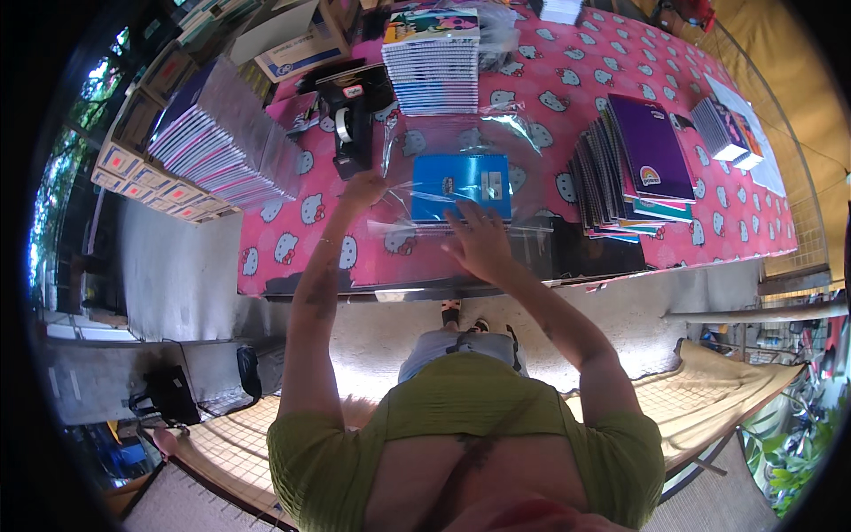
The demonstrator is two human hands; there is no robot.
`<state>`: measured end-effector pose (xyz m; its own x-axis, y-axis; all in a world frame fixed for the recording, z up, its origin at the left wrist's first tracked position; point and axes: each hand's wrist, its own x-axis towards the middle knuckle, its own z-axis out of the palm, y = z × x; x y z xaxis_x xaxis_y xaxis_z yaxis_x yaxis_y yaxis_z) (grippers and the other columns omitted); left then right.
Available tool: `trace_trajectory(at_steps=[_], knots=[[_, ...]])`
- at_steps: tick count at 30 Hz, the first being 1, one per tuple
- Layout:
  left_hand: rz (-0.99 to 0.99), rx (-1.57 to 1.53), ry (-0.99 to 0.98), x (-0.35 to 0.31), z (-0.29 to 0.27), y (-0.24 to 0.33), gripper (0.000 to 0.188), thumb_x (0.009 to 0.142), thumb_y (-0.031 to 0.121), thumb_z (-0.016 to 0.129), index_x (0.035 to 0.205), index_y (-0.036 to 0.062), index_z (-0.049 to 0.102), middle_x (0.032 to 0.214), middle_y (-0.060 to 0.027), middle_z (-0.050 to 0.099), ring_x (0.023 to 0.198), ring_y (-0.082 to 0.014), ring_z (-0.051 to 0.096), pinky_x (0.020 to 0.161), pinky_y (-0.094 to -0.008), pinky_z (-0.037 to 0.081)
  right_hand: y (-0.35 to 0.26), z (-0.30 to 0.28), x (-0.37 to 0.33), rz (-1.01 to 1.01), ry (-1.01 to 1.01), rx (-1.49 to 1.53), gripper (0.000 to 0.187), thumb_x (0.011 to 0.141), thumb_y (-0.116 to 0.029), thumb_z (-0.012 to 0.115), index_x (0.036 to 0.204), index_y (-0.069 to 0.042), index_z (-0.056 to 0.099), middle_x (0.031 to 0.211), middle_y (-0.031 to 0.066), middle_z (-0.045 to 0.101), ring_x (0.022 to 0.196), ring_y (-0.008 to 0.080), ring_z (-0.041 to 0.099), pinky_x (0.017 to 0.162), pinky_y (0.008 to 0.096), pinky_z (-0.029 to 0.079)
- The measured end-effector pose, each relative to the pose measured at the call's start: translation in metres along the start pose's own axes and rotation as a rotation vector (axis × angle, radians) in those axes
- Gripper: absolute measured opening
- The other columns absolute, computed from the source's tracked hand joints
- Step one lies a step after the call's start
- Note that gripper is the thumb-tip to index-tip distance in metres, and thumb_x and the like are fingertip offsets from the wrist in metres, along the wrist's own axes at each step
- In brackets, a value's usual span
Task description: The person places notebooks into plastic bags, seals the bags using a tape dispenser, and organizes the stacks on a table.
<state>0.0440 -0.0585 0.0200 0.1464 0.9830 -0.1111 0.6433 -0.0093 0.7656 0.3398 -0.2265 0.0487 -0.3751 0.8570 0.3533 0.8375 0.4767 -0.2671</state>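
A blue spiral notebook (434, 191) lies on a sheet of clear plastic film (519, 133) near the table's front edge. My right hand (483, 239) rests on the notebook's near edge, its fingers spread over the film and cover. To the left, my left hand (365, 189) is closed on the film's left side, which stretches from it toward the notebook. Just beyond my left hand stands a black tape dispenser (348, 142) with a roll of tape.
A tall notebook stack (432, 71) stands behind the film. Film-wrapped notebooks (222, 133) lean at the left beside cardboard boxes (146, 168). On the right sit fanned spiral notebooks topped by a purple one (651, 146), and small booklets (722, 133). A pink patterned cloth (567, 80) covers the table.
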Motion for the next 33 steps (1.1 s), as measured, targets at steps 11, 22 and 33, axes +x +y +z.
trace_trajectory(at_steps=[11, 22, 33], knots=[[0.517, 0.349, -0.049, 0.123, 0.096, 0.127, 0.023, 0.090, 0.022, 0.063, 0.105, 0.0069, 0.071, 0.099, -0.0201, 0.069, 0.094, -0.0379, 0.067, 0.080, -0.0463, 0.053, -0.012, 0.006, 0.014, 0.210, -0.155, 0.009, 0.062, 0.087, -0.043, 0.065, 0.140, -0.016, 0.048, 0.148, 0.0135, 0.042, 0.137, 0.0329, 0.040, 0.111, 0.0603, 0.028], [0.757, 0.400, 0.018, 0.185, 0.119, 0.092, 0.015, 0.082, 0.014, 0.070, 0.090, 0.0027, 0.065, 0.104, -0.0156, 0.062, 0.096, -0.0360, 0.060, 0.084, -0.0455, 0.050, -0.013, 0.016, 0.016, 0.282, -0.079, 0.020, 0.057, 0.085, -0.031, 0.068, 0.138, -0.018, 0.050, 0.145, 0.0114, 0.045, 0.138, 0.0290, 0.039, 0.111, 0.0600, 0.027], [0.866, 0.580, -0.044, 0.149, 0.091, 0.137, 0.024, 0.082, 0.013, 0.070, 0.102, 0.0063, 0.058, 0.087, -0.0107, 0.066, 0.084, -0.0332, 0.065, 0.070, -0.0429, 0.051, -0.008, 0.014, 0.014, 0.236, -0.095, -0.002, 0.055, 0.085, -0.032, 0.064, 0.138, -0.021, 0.051, 0.144, 0.0099, 0.047, 0.136, 0.0280, 0.041, 0.111, 0.0585, 0.029]])
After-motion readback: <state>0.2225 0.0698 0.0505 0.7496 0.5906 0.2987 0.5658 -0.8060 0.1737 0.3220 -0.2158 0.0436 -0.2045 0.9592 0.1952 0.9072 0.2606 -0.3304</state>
